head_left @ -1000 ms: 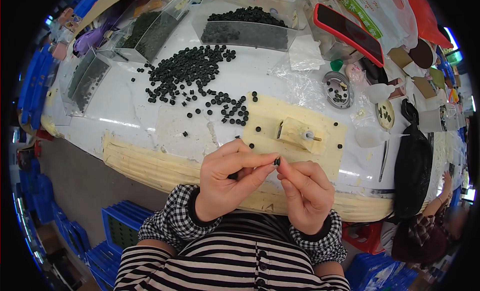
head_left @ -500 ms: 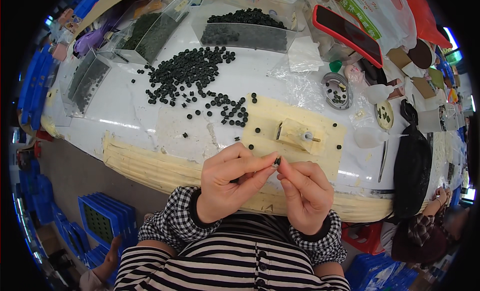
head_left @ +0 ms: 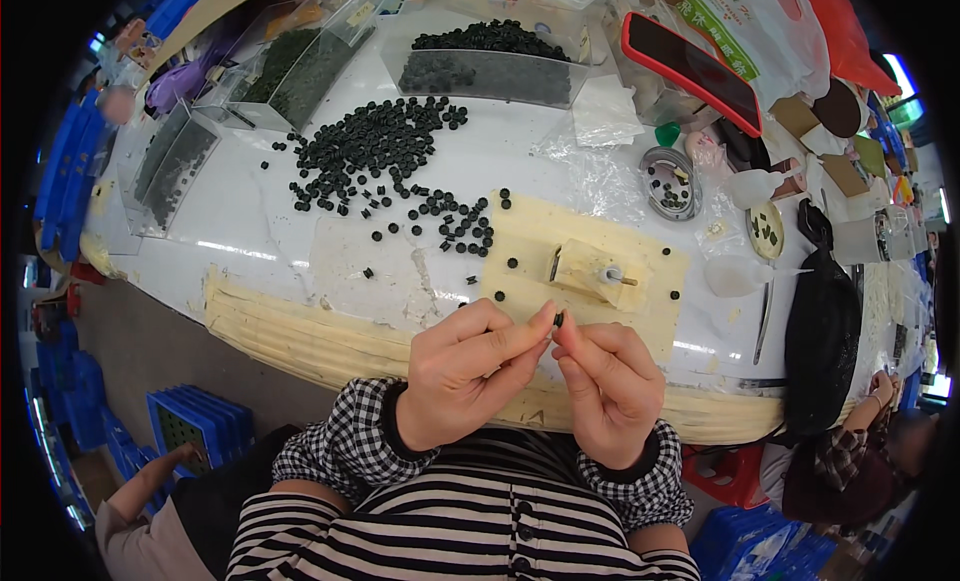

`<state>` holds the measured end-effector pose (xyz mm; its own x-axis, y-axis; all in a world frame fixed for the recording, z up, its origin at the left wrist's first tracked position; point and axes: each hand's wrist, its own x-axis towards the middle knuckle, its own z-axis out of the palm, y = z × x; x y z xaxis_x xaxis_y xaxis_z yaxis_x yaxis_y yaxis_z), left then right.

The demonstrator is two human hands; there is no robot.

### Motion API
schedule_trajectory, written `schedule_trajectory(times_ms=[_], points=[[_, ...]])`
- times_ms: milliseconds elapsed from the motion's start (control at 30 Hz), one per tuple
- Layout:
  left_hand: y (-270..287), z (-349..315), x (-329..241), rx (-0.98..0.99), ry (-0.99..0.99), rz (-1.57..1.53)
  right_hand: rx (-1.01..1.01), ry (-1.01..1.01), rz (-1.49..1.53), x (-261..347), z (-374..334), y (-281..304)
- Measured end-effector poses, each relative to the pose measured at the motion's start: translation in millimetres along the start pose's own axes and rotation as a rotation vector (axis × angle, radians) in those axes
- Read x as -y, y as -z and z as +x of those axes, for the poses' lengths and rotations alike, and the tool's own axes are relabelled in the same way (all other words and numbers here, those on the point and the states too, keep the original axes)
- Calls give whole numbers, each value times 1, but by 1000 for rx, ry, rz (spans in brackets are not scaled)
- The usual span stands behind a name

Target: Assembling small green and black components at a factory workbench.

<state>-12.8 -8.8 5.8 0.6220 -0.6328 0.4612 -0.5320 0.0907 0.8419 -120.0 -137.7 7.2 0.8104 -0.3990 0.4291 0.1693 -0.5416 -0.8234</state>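
A white tabletop with a worn, pale yellow padded front edge fills the middle of the frame, curving from the left side to the right. In the upper middle stands a clear plastic bin heaped with small black round parts, and two more clear bins of dark parts sit at the upper left. A loose scatter of small black ring-shaped parts lies on the tabletop left of centre, thinning out toward a pale yellow rectangular board just right of centre. On that board stands a small cream block fixture with a short pin sticking out of its right side; a few black rings lie around it. A long black bag lies along the right edge, and a round metal tin holding a few black pieces sits at the upper right.

At the lower centre, just in front of the board, the left hand and the right hand meet, both in checked cuffs. Each grip is pressed together at thumb and forefinger, and between the fingertips of the two hands sits one tiny black ring, pinched from both sides above the tabletop's front edge.
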Motion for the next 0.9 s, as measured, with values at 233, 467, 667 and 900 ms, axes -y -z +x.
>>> schedule_trajectory(times_ms=[233,467,667,900], points=[[0,-1,1,15,-25,28,22,-19,27,-1,0,1],[-1,-1,1,14,-34,54,20,-21,29,-1,-1,2],[0,0,0,10,-5,18,1,-43,65,-1,-1,1],[2,3,0,8,48,-57,0,-58,76,1,0,2]])
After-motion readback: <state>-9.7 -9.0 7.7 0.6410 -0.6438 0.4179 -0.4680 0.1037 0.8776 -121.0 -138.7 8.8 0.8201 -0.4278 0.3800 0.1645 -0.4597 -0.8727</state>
